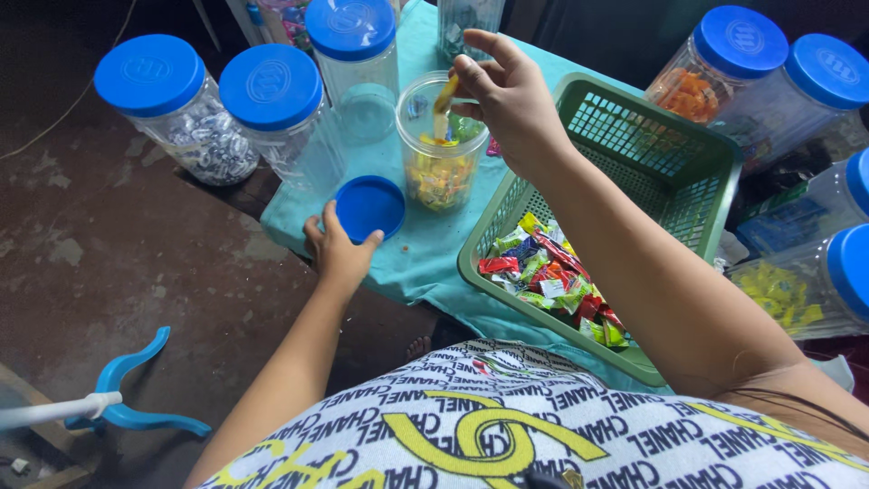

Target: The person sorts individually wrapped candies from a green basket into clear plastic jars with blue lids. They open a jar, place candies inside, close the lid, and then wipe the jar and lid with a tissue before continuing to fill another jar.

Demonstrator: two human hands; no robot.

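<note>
From the head view, we have our right hand raised over the open clear jar, its fingers pinched on an orange sweet that hangs at the jar's mouth; the jar stands on the teal cloth covering the worktop and is partly filled with yellow and mixed sweets. Our left hand rests at the cloth's near edge, fingers loosely curled around the rim of the loose blue lid, touching it rather than gripping it hard. As we judge it, the sweet could catch the jar's rim and fall onto the cloth or the floor if it is let go off-centre, and a knock from the wrist could tip the light jar. The lid sits close to the cloth's edge, so a careless nudge might push it off. The green basket beside the jar holds a heap of wrapped sweets, and closed blue-lidded jars stand around.
</note>
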